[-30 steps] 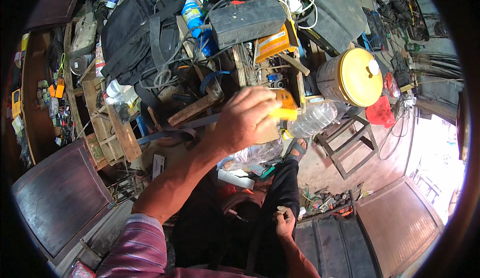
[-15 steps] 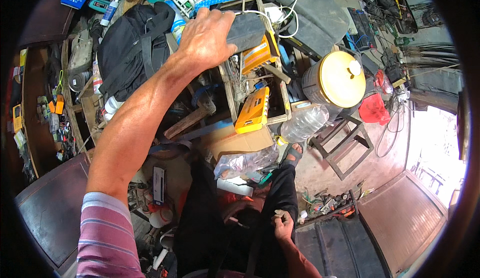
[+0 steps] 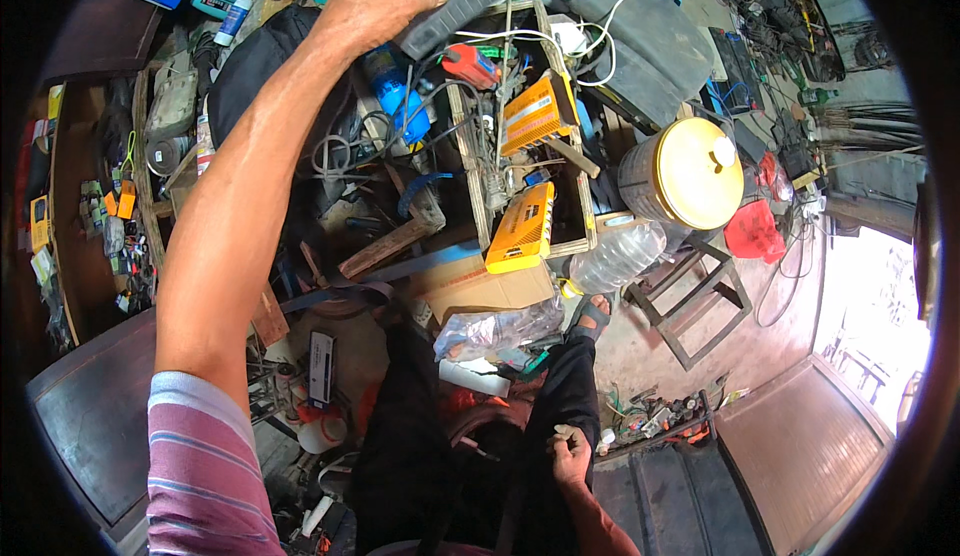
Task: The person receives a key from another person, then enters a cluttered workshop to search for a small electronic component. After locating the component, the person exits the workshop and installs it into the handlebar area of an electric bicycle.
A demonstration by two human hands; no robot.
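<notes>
Cluttered workshop, reddish concrete floor (image 3: 655, 351) strewn with tools. Dark wooden stool (image 3: 690, 296) beside a yellow-lidded drum (image 3: 695, 171). Bright daylight from the open doorway (image 3: 865, 301), right.
</notes>
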